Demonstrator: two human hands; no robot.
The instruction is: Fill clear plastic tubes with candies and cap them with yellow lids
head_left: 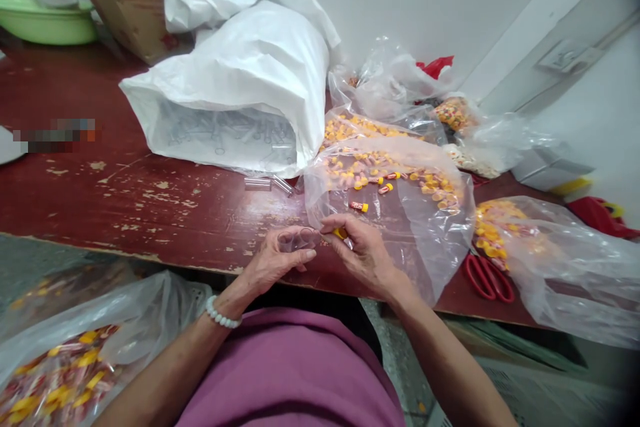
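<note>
Clear tubes (301, 239) at the near edge of a red worktop (107, 113)

Grasped in the curled left hand (273, 260), with a small yellow piece (341, 233), mostly hidden, pinched in the right hand (367, 255). Probably light, stiff and slippery, perhaps easily cracked; best taken around the walls, clear of the rims. Transparent, hollow, round-rimmed

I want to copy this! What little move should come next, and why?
Perhaps the right hand should bring the yellow piece to one of the clear tubes: the right fingers hold that piece close beside the tubes, which the left hand is holding.
</note>
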